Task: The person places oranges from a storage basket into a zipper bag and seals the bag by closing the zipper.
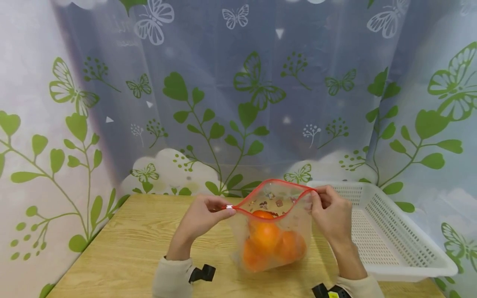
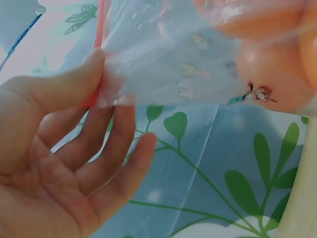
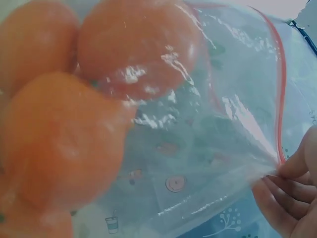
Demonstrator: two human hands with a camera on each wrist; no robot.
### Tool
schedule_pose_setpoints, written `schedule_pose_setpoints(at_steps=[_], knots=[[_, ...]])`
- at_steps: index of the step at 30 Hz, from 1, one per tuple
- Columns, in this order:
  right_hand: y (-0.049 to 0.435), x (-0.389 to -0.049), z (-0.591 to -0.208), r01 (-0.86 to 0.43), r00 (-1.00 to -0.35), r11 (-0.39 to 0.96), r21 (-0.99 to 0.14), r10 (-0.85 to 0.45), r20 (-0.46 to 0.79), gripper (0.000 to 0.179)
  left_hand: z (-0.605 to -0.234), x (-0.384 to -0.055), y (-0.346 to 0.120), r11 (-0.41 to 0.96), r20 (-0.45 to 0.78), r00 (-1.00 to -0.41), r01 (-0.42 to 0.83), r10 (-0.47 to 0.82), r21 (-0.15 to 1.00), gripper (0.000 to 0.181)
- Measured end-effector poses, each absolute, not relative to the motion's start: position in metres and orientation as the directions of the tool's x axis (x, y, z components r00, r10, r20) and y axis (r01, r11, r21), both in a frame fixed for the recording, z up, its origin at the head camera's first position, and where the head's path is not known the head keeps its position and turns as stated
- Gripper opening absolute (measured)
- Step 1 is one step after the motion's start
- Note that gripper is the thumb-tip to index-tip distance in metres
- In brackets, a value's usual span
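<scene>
A clear zip bag with a red-edged mouth and small printed pictures holds several oranges. Its mouth gapes in the middle. My left hand pinches the left corner of the red zip, right by a small white slider. The right corner is pinched between thumb and fingers of my right hand. In the left wrist view the thumb lies over the red edge, the other fingers loosely spread below. The right wrist view shows oranges pressing against the plastic, away from the hand.
A white perforated plastic basket stands to the right on the wooden table. Behind the table hangs a cloth printed with green leaves and butterflies. Black straps sit at the wrists.
</scene>
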State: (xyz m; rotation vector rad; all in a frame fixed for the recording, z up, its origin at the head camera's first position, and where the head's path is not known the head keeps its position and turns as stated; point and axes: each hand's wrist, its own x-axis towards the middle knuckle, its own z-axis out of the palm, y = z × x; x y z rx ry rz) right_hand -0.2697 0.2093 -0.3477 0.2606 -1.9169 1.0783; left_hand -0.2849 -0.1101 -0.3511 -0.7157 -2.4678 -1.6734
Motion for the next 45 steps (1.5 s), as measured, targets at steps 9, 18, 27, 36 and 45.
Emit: schedule_pose_setpoints(at_steps=[9,18,27,36,45], knots=[[0.221,-0.267,-0.345,-0.55,-0.585,0.655,-0.518,0.141,0.799,0.01,-0.354,-0.285,-0.107,0.274,0.395,-0.908,0.419,0.14,0.866,0.009],[0.232,-0.267,-0.342,-0.436,-0.66,0.711,-0.551,0.164,0.733,0.007,-0.352,-0.285,-0.114,0.278,0.415,-0.91,0.398,0.001,0.874,0.007],[0.233,-0.268,-0.342,-0.375,-0.713,0.75,-0.545,0.143,0.687,0.008,-0.351,-0.286,-0.111,0.326,0.418,-0.908,0.392,-0.013,0.861,0.005],[0.234,-0.27,-0.346,-0.346,-0.663,0.817,-0.461,0.135,0.737,0.008,-0.351,-0.287,-0.111,0.376,0.447,-0.893,0.396,-0.054,0.838,0.005],[0.235,-0.274,-0.347,-0.364,-0.67,0.82,-0.442,0.099,0.736,0.007,-0.348,-0.282,-0.108,0.338,0.499,-0.866,0.46,-0.037,0.821,0.009]])
